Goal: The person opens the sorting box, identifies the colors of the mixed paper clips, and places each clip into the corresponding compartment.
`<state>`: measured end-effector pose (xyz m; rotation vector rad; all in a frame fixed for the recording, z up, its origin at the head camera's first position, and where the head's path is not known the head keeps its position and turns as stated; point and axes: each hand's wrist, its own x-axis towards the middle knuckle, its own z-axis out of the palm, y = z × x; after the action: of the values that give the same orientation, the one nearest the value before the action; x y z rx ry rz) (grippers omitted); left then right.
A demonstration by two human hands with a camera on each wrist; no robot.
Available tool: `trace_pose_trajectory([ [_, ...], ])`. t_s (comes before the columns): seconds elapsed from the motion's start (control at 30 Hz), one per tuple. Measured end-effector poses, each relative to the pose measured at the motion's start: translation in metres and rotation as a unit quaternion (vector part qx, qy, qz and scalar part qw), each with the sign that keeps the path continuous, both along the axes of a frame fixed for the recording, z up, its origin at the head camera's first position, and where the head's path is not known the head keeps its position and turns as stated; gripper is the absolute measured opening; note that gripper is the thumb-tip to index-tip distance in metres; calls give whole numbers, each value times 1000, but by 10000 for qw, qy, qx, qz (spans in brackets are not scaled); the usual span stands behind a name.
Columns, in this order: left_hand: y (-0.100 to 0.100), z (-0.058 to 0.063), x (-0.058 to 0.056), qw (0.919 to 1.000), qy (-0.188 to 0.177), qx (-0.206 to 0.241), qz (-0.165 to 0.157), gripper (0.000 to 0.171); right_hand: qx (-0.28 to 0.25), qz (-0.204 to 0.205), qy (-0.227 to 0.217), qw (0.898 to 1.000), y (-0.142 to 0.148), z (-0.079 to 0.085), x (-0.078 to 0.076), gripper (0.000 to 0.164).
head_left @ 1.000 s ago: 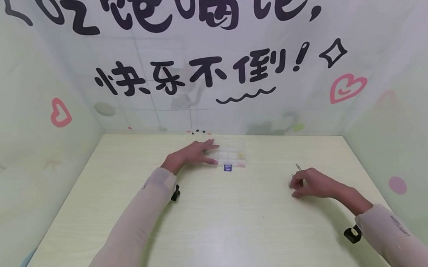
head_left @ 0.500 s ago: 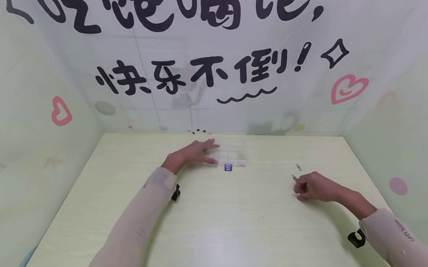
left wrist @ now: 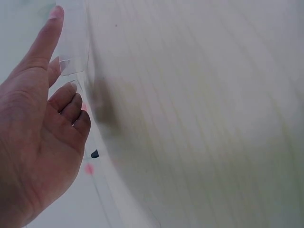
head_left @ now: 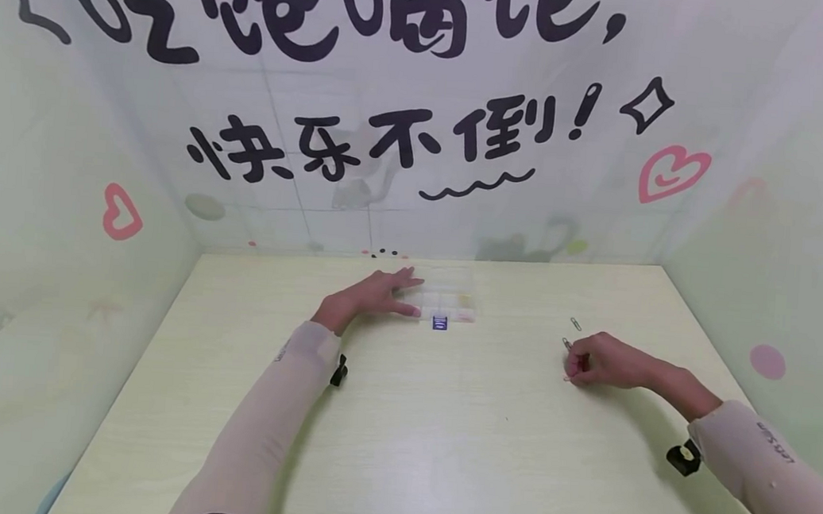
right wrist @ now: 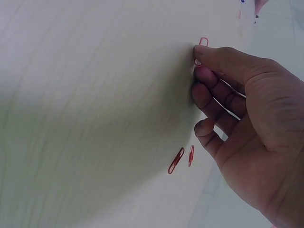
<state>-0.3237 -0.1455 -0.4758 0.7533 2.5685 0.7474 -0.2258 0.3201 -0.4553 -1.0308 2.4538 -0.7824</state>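
My left hand [head_left: 376, 293] lies at the left end of a clear plastic compartment box [head_left: 447, 280], thumb by its front edge and straight fingers toward the back. In the left wrist view the thumb [left wrist: 50, 35] stretches along the box wall [left wrist: 74, 42], the other fingers loosely bent. Over at the right, my right hand [head_left: 606, 360] pinches a pinkish-red paper clip [right wrist: 204, 42] between thumb and forefinger, close over the table. Two more paper clips lie by that hand, one farther back [head_left: 576, 323] and one right at its knuckles [head_left: 566, 343]; they look red in the right wrist view.
A blue square tag [head_left: 439, 323] sits at the box's front edge. Small yellow and pink bits show in the box's right compartments. The pale wooden table [head_left: 398, 447] is bounded by a printed back wall [head_left: 356, 229] and by side walls.
The right hand has shifted slightly toward the right and closed its fingertips on a paper clip lying on the table. The left hand stays at the box.
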Motion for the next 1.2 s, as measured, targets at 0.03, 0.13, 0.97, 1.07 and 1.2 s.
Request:
trace_pose_trajectory([
  [0.03, 0, 0, 0, 10000, 1, -5, 2, 84, 11, 3, -8, 10000, 0, 0, 0, 18],
  [0.13, 0, 0, 0, 10000, 11, -6, 3, 84, 57, 4, 3, 10000, -2, 0, -2, 18],
  [0.97, 0, 1, 1, 10000, 38, -50, 11, 83, -14, -64, 497, 9987, -42, 20, -36, 15],
  [1.07, 0, 0, 0, 10000, 41, -24, 1, 83, 4, -125, 531, 9985, -49, 20, -42, 12],
  [1.2, 1, 0, 0, 10000, 22, -26, 7, 83, -106, -120, 799, 9967, -59, 20, -49, 9],
])
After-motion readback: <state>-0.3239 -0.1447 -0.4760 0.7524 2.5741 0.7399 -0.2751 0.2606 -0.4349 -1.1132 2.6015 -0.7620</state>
